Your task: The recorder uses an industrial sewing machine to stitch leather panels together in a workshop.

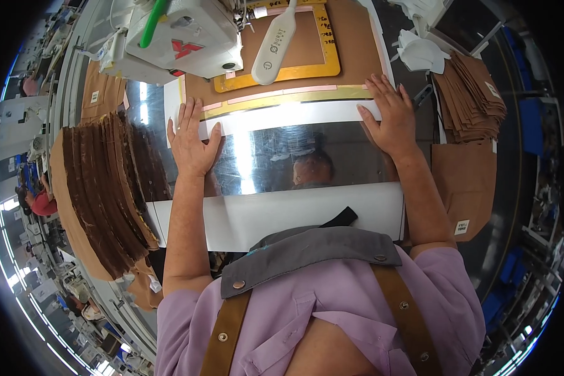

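My left hand [193,143] lies flat with fingers apart on the left end of a white sheet [294,111]. My right hand [391,116] rests palm down on the sheet's right end, its fingertips reaching a brown fabric panel [360,56]. Nothing is gripped in either hand. A yellow strip edged with pale tape [288,94] runs across between the hands, along the panel's near edge. On the panel sits a yellow rectangular frame [332,62] with dark markings. Below the sheet is a shiny metal plate [266,156].
A white sewing machine [182,37] stands at the far left, and a white wand-shaped lamp [276,47] hangs over the frame. Stacked brown fabric pieces flank me at left [100,194] and right [470,94]. A dark-handled tool [423,95] lies beside my right hand.
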`<state>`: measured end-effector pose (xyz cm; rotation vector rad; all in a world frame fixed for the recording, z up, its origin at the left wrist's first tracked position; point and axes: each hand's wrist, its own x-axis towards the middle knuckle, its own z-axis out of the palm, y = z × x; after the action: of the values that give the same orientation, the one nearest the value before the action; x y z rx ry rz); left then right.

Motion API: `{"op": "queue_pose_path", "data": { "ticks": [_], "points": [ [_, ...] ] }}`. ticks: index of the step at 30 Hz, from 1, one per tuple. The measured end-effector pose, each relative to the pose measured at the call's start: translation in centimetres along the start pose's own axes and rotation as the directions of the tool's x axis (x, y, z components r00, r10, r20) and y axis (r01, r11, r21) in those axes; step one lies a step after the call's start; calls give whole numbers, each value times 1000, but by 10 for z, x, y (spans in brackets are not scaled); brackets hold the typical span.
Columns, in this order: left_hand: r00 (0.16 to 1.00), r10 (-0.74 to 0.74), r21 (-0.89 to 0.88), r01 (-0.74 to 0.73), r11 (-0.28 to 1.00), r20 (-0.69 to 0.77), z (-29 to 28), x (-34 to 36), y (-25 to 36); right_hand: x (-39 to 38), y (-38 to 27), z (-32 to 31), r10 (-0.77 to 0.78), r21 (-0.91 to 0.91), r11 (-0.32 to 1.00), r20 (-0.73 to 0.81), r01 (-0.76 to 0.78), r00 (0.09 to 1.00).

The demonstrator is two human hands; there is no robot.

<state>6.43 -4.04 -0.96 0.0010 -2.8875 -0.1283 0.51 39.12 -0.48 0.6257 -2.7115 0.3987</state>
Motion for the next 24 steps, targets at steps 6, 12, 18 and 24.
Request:
{"op": "queue_pose_path", "data": {
  "ticks": [6, 12, 18, 24],
  "points": [
    [999, 20, -17, -21, 1000, -26, 0, 6, 1, -2, 2, -2, 23, -8, 1000, 10, -23, 1000],
    [999, 27, -53, -29, 998, -45, -2, 4, 1, -3, 0, -6, 26, 38, 999, -76, -23, 997],
    [998, 40, -17, -40, 999, -43, 3, -1, -5, 0, 26, -44, 100, 73, 994, -258, -84, 961],
    [997, 40, -21, -41, 999, -68, 3, -3, -3, -6, 142, -116, 322, -74, 909, -499, -410, 805]
  ]
}}
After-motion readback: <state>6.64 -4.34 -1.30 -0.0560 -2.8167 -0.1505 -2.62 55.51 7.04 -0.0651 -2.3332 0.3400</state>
